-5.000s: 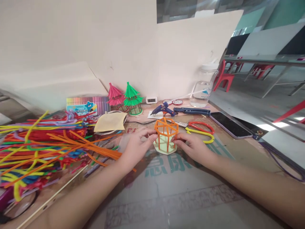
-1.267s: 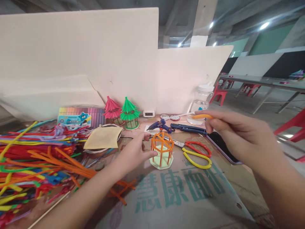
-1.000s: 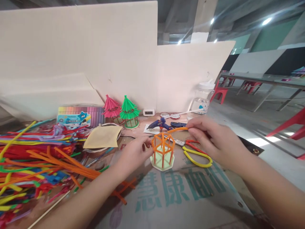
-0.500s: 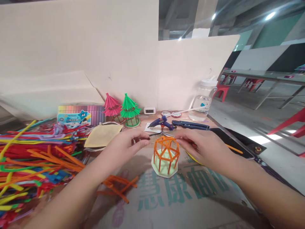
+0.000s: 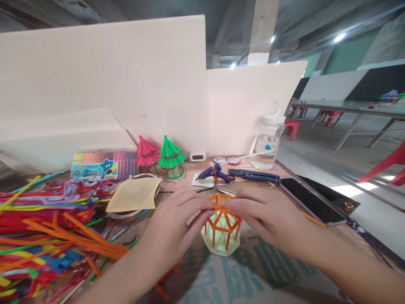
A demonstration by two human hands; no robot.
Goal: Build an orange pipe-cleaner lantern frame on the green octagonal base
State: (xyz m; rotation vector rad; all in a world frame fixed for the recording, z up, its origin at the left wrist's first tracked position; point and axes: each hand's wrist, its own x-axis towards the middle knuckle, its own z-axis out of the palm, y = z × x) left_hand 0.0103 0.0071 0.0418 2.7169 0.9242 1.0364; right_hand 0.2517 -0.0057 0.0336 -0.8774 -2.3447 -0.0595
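In front of me stands a small orange pavilion-like frame made of pipe cleaners, upright on a pale green many-sided base. Its posts carry a ring with slanted struts rising to a smaller ring on top. My left hand pinches the upper part from the left, finger and thumb together. From the other side my right hand closes its fingertips on the upper part too. Part of the top is covered by the fingers. Loose orange pipe cleaners lie partly under my left forearm.
Piled pipe cleaners cover the left side. Behind stand a marker set, a pink model, a green model, a small clock and a water bottle. A glue gun, pliers-like tool and phone lie beyond my hands.
Both hands have come inward and closed on the top of the orange frame; before, they were held apart on either side of it. The view has tilted up slightly.
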